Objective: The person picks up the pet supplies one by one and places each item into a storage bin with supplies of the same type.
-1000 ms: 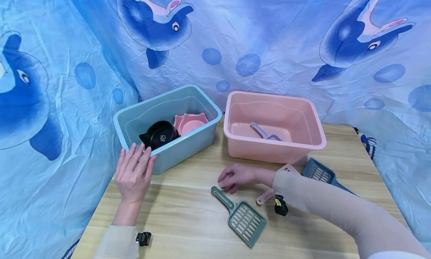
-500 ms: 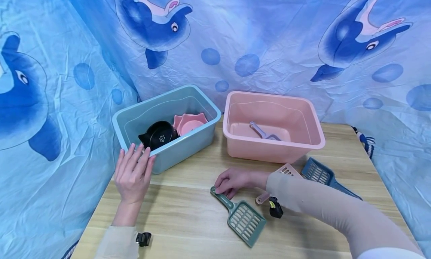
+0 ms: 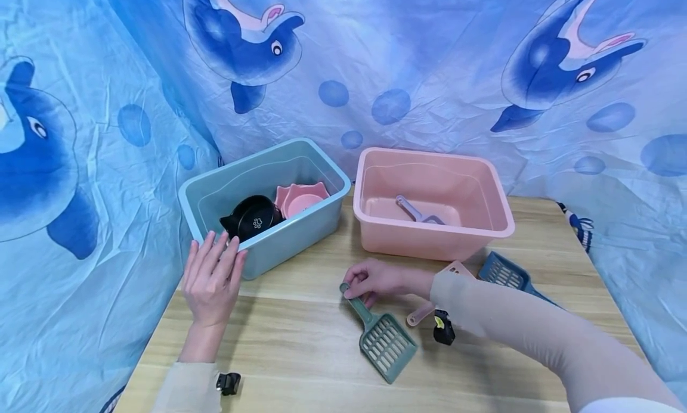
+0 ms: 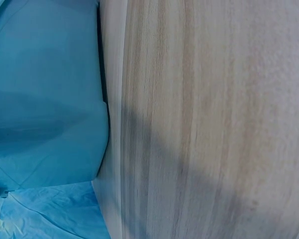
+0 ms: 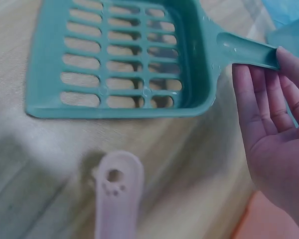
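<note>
My right hand (image 3: 376, 279) pinches the handle of a green slotted litter scoop (image 3: 387, 344), thumb on top and fingers beneath. In the right wrist view the scoop (image 5: 124, 59) spans the upper part, its handle between thumb and fingers of the hand (image 5: 284, 129). My left hand (image 3: 213, 276) rests with straight fingers on the front rim of a light blue bin (image 3: 300, 231). Inside that bin lie a black cat-eared bowl (image 3: 254, 219) and a pink bowl (image 3: 300, 199). The left wrist view shows the blue bin's side (image 4: 45, 99), not the hand.
A pink bin (image 3: 429, 240) stands at the back right with a lilac scoop (image 3: 413, 209) inside. In front of it lie a pink scoop (image 3: 421, 313), partly under the right forearm, and a dark blue scoop (image 3: 504, 273). A dolphin-print curtain (image 3: 429, 55) hangs behind the table.
My right hand has taken hold of the green scoop's handle and raised it, so the scoop has shifted slightly up and left in view. The left hand stays on the blue bin's rim.
</note>
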`<state>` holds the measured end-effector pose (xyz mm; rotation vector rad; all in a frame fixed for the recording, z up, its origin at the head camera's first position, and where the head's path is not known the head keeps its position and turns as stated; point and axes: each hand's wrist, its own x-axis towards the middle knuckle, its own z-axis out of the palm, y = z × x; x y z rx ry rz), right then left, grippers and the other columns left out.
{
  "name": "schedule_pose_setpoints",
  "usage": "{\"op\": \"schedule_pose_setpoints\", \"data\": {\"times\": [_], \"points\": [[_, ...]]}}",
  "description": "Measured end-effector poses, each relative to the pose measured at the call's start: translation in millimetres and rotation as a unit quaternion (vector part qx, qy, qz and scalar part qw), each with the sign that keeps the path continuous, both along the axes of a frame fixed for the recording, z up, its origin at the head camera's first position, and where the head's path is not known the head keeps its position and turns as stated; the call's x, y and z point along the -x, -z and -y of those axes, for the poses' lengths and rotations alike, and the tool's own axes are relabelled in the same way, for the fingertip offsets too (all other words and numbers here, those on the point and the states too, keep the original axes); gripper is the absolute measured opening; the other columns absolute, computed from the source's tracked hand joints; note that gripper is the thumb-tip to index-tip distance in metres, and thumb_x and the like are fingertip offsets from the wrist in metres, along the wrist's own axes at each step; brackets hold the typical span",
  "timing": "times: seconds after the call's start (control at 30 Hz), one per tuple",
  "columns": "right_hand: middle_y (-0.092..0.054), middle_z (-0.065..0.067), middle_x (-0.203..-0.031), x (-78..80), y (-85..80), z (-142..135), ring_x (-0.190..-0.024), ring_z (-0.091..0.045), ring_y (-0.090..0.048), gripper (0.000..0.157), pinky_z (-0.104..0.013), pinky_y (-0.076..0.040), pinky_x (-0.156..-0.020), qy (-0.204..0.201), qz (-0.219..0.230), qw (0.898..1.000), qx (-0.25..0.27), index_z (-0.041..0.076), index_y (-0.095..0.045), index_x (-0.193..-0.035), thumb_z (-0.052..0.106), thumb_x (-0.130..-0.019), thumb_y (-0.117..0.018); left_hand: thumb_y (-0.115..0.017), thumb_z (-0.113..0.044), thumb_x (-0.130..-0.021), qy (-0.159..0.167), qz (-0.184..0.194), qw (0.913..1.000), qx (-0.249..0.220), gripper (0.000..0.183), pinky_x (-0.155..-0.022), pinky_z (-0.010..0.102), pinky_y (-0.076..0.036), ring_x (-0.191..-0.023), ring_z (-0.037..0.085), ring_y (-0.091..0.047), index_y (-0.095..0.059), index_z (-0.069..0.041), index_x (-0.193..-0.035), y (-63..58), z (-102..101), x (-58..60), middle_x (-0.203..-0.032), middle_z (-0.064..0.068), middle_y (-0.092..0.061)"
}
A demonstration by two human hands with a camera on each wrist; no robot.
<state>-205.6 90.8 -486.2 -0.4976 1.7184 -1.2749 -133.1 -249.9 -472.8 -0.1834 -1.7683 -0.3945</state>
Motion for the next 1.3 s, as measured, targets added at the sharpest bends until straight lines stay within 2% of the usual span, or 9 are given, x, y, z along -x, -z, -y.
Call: {"op": "schedule_pose_setpoints", "data": {"times": [0.2, 0.33, 0.43, 0.5, 0.7, 0.87, 1.0, 1.1, 1.3], "points": [[-0.072, -0.001, -0.090, 2.2, -35.6, -6.8, -0.077, -0.012, -0.069, 0.015, -0.056, -0.066, -0.081, 0.024, -0.067, 0.997, 0.032, 0.000, -0.073, -0.111, 0.005, -0.098, -0.078, -0.073, -0.039, -0.102, -0.001, 0.015, 0.9999, 0.001, 0.033, -0.111, 0.060, -0.052, -0.113, 0.044, -0.074, -0.083, -0.010, -0.117, 2.7, 3.6, -2.3, -0.119, 0.015, -0.079], [-0.073, -0.002, -0.089, 2.6, -65.5, -13.2, -0.077, -0.012, -0.069, 0.016, -0.047, -0.068, -0.077, 0.032, -0.113, 0.991, 0.068, -0.005, -0.071, -0.112, 0.000, -0.097, -0.076, -0.072, -0.039, -0.103, -0.004, 0.026, 0.9996, 0.006, 0.034, -0.113, 0.059, -0.051, -0.116, 0.043, -0.074, -0.083, -0.011, -0.119, 4.0, 5.7, -3.4, -0.121, 0.015, -0.078], [-0.073, -0.004, -0.088, 6.0, -95.7, -19.4, -0.075, -0.013, -0.070, 0.018, -0.038, -0.067, -0.072, 0.033, -0.147, 0.984, 0.094, -0.009, -0.070, -0.113, -0.002, -0.097, -0.075, -0.072, -0.040, -0.103, -0.005, 0.030, 0.9995, 0.008, 0.034, -0.114, 0.058, -0.050, -0.117, 0.043, -0.073, -0.082, -0.011, -0.120, 4.4, 7.0, -3.4, -0.121, 0.015, -0.078], [-0.074, -0.006, -0.091, 10.3, -119.5, -25.3, -0.077, -0.015, -0.072, 0.019, -0.039, -0.067, -0.074, 0.031, -0.163, 0.981, 0.099, -0.010, -0.069, -0.115, -0.002, -0.098, -0.074, -0.072, -0.040, -0.103, -0.006, 0.032, 0.9994, 0.008, 0.035, -0.114, 0.058, -0.050, -0.117, 0.043, -0.073, -0.082, -0.012, -0.120, 4.4, 7.7, -3.5, -0.121, 0.015, -0.078], [-0.074, -0.011, -0.098, 35.3, -186.5, -52.0, -0.084, -0.021, -0.074, 0.019, -0.043, -0.067, -0.082, 0.060, -0.214, 0.971, 0.087, -0.006, -0.070, -0.117, 0.003, -0.100, -0.072, -0.072, -0.039, -0.103, -0.007, 0.024, 0.9996, 0.011, 0.034, -0.113, 0.058, -0.051, -0.116, 0.043, -0.074, -0.082, -0.012, -0.120, 3.7, 8.4, -3.0, -0.121, 0.015, -0.078], [-0.074, -0.009, -0.098, 64.3, -225.3, -78.8, -0.087, -0.022, -0.072, 0.013, -0.041, -0.066, -0.083, 0.111, -0.260, 0.956, 0.071, 0.005, -0.074, -0.115, 0.005, -0.102, -0.071, -0.072, -0.038, -0.103, -0.004, 0.012, 0.9998, 0.014, 0.033, -0.111, 0.061, -0.052, -0.113, 0.044, -0.074, -0.083, -0.010, -0.116, 1.3, 7.3, -1.7, -0.118, 0.017, -0.079], [-0.074, -0.005, -0.096, 88.8, -243.8, -91.6, -0.087, -0.019, -0.073, 0.012, -0.040, -0.067, -0.081, 0.168, -0.296, 0.938, 0.057, 0.005, -0.074, -0.115, 0.007, -0.104, -0.070, -0.072, -0.038, -0.103, -0.003, 0.005, 0.9999, 0.014, 0.034, -0.110, 0.062, -0.052, -0.112, 0.045, -0.074, -0.084, -0.008, -0.114, -1.1, 5.7, -2.1, -0.117, 0.017, -0.079], [-0.075, -0.002, -0.097, 105.7, -250.8, -94.4, -0.090, -0.017, -0.073, 0.013, -0.037, -0.067, -0.081, 0.195, -0.304, 0.932, 0.039, 0.006, -0.073, -0.115, 0.013, -0.104, -0.071, -0.074, -0.038, -0.103, 0.001, -0.013, 0.9999, 0.012, 0.033, -0.109, 0.061, -0.053, -0.109, 0.045, -0.075, -0.085, -0.008, -0.111, -3.2, 4.3, -1.7, -0.114, 0.018, -0.080], [-0.074, -0.002, -0.099, 135.3, -240.1, -92.1, -0.097, -0.019, -0.072, 0.020, -0.036, -0.067, -0.084, 0.206, -0.312, 0.928, -0.002, 0.006, -0.073, -0.119, 0.020, -0.104, -0.073, -0.074, -0.037, -0.102, 0.006, -0.028, 0.9995, 0.011, 0.032, -0.110, 0.057, -0.054, -0.106, 0.046, -0.076, -0.085, -0.006, -0.106, -4.3, 0.7, -2.5, -0.110, 0.019, -0.080]]}}
